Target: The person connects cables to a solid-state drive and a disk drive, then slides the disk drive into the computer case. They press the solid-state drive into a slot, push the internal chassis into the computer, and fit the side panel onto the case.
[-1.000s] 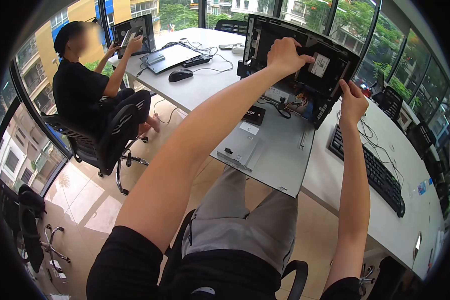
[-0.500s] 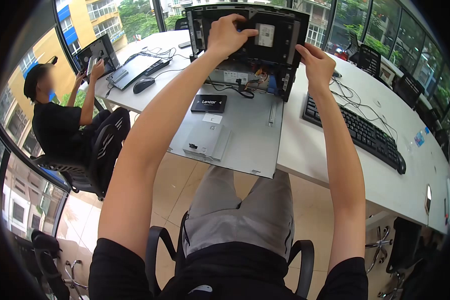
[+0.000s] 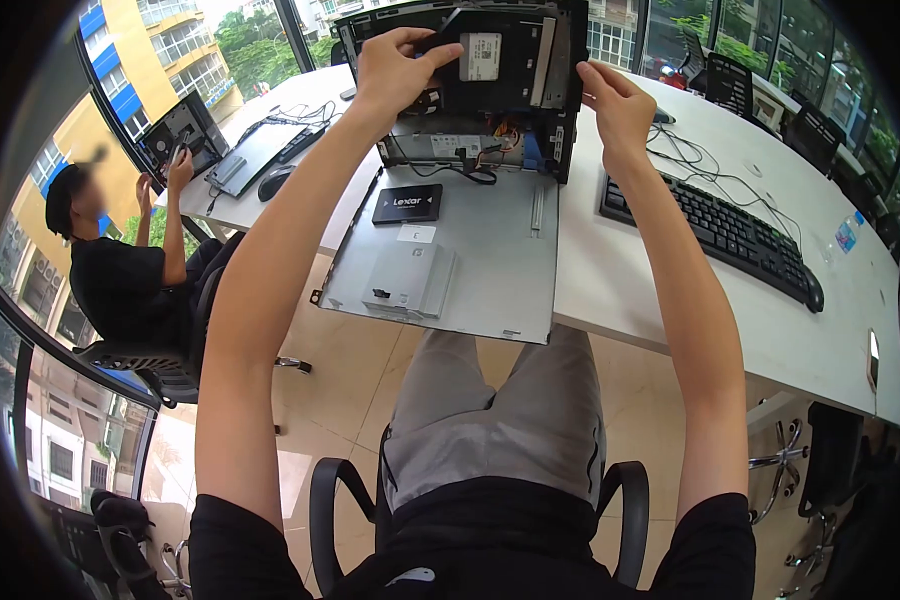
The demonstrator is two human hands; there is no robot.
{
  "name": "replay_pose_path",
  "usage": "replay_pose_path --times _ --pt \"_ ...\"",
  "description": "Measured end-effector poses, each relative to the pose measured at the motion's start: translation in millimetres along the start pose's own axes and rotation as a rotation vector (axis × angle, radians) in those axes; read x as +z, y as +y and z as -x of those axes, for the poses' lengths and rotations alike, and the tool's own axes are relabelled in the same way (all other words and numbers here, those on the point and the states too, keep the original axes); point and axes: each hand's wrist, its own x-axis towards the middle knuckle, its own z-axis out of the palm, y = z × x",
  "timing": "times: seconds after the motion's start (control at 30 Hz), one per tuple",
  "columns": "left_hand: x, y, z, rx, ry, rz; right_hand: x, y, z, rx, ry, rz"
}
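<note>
At the top centre the opened black computer case [image 3: 515,115] stands on the desk, a white label showing on its inner bracket. My left hand [image 3: 398,72] is closed on a thin dark piece at the upper left of the case; its exact shape is hard to make out. My right hand [image 3: 615,105] has its fingers pressed together at the right edge of the case, on the frame. In front lies the grey metal side panel [image 3: 500,270], bearing a black Lexar drive [image 3: 407,203] and a silver metal box [image 3: 408,280].
Right of the panel are a black keyboard [image 3: 720,235], a mouse [image 3: 814,292], loose cables and a plastic bottle [image 3: 849,232]. A phone [image 3: 873,360] lies near the desk's right edge. At the left, a seated person [image 3: 120,245] holds something before another opened computer [image 3: 182,138].
The whole view has shifted. My left hand has moved slightly down and left over the case, and a thin dark piece now shows at its fingers. The person's hands at left have moved apart.
</note>
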Motion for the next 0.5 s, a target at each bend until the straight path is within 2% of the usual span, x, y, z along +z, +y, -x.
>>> replay_pose_path --times 0.13,0.27,0.37,0.43,0.5 --pt "-27 29 38 -0.051 0.003 0.032 -9 -10 12 -0.084 0.05 0.079" --pt "-42 41 79 -0.222 -0.103 0.161 -19 -26 34 -0.127 0.006 0.074" --pt "-39 31 103 -0.419 -0.22 0.266 -22 -43 61 -0.137 -0.161 0.154" --pt "-34 36 119 -0.527 -0.273 0.276 -26 -44 74 -0.218 -0.353 0.32" --pt "-25 17 121 -0.645 -0.314 0.275 -34 -37 84 -0.27 -0.558 0.468"
